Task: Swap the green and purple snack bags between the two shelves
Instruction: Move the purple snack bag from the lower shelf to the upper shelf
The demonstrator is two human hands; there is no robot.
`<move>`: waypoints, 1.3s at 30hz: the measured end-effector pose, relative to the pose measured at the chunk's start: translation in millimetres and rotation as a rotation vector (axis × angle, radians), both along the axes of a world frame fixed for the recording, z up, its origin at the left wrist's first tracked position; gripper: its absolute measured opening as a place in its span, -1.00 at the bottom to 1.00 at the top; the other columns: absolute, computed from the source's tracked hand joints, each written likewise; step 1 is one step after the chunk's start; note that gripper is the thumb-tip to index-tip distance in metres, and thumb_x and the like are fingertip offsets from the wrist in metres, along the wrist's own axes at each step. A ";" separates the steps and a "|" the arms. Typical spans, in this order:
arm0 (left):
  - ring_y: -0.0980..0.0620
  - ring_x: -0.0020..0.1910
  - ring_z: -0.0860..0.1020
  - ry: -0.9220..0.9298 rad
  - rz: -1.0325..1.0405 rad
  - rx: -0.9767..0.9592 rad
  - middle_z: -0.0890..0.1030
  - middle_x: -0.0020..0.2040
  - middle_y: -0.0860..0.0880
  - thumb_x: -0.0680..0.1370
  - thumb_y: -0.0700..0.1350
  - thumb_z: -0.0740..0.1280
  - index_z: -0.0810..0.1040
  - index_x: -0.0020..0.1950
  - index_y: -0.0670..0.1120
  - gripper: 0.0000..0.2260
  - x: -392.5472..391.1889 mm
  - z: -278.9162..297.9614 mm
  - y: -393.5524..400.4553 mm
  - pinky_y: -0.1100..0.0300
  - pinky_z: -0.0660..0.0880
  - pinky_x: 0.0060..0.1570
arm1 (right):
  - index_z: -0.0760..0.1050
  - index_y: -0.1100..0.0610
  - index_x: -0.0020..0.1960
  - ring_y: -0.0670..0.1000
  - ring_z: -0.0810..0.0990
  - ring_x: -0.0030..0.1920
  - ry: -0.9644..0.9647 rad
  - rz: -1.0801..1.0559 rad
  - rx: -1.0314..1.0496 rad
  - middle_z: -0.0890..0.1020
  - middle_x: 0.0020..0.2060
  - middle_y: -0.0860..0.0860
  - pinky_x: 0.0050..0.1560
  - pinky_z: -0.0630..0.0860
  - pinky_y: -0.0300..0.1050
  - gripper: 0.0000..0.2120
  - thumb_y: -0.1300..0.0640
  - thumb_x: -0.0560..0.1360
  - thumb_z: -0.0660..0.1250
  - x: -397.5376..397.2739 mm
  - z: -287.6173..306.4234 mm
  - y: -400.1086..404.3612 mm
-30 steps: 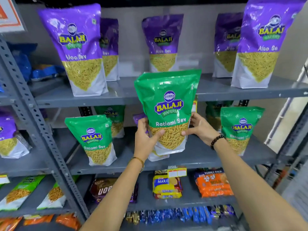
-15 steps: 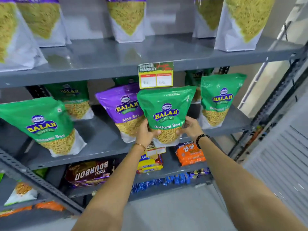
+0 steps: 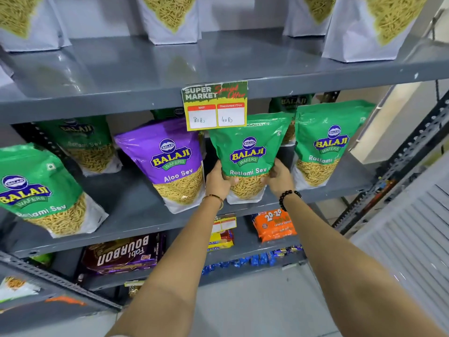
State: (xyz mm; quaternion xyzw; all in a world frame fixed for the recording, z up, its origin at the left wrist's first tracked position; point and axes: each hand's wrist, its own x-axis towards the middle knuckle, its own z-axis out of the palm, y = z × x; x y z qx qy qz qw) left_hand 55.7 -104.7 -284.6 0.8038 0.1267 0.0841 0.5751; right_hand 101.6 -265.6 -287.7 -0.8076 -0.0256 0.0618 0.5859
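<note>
Glossy green pouch (image 3: pixel 247 154) lowered onto matte grey shelf (image 3: pixel 136 203).

My left hand (image 3: pixel 218 182) and right hand (image 3: pixel 279 178) flank the green Ratlami Sev pouch (image 3: pixel 249 156) on the grey metal middle shelf (image 3: pixel 136 203), with the purple Aloo Sev pouch (image 3: pixel 170 161) just left and another green pouch (image 3: pixel 325 144) right.

A green snack bag (image 3: pixel 249 152) and a purple snack bag (image 3: pixel 167 156), both with yellow lettering, on a grey shelf (image 3: pixel 131 210).
</note>
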 end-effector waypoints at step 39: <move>0.03 -0.03 0.48 -0.003 0.441 -0.190 0.51 0.00 -0.06 0.54 -0.16 0.26 0.45 0.20 -0.18 -0.75 -85.0 -15.7 131.8 0.31 0.42 -0.14 | 0.33 0.11 0.26 -0.11 0.52 -0.15 0.123 0.320 0.085 0.54 -0.08 0.03 0.04 0.46 -0.09 -0.59 0.24 0.45 0.33 -26.6 -7.5 153.8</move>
